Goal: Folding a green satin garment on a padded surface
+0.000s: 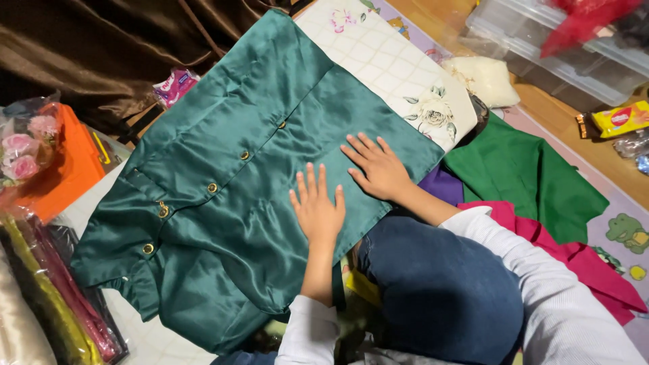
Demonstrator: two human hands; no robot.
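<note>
The dark green satin shirt [250, 176] lies flat, with its gold buttons facing up, on a white floral cushion [399, 64]. Both hands are flat on the shirt's lower part: the left hand [316, 209] and the right hand [380, 169] rest side by side, fingers spread and pressing the cloth. A green folded cloth [527, 179] lies just beside the shirt, on the right hand's side.

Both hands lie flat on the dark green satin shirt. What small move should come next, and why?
Probably slide both palms outward to smooth the cloth. The left hand and right hand rest flat, fingers spread, on the green satin shirt, which lies buttoned and spread out. Creases show near the left hand and by the cuff, so pressing them flat seems the likely step.
</note>
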